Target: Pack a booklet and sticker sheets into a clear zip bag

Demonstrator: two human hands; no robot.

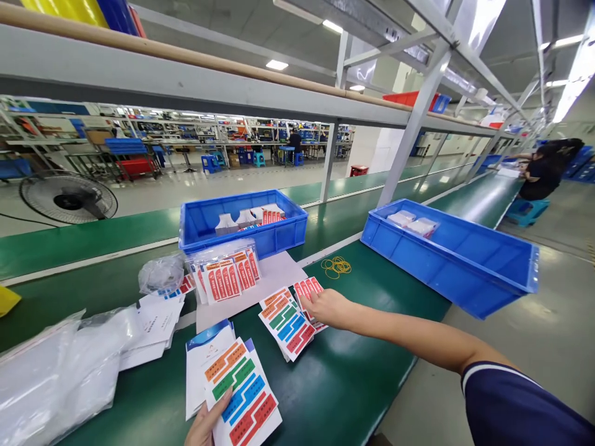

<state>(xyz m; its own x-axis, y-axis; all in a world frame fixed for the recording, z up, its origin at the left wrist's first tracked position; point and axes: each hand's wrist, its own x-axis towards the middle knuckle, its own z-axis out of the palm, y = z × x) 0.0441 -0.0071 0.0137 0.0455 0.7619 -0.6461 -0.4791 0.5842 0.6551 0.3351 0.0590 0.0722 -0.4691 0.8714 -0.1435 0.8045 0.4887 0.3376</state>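
Note:
At the near edge of the view my left hand (208, 422) holds a label sheet (244, 396) printed with orange, green, blue and red strips, its thumb pressed on top. Under and behind that sheet are white and blue printed papers (204, 356). My right hand (328, 308) reaches to a red-printed label sheet (304, 288), fingers closed at its edge. Beside it lies a stack of multicoloured label sheets (288, 322). Farther back, bagged red label sheets (227, 272) stand on a pale sheet of paper (283, 269).
Two blue bins (242, 241) (446, 260) holding packets stand at the back. Yellow rubber bands (337, 267) lie between them. Clear plastic bags (60, 371) and white booklets (153, 325) are on the left. A shelf frame (209, 80) spans above; a person (543, 170) sits far right.

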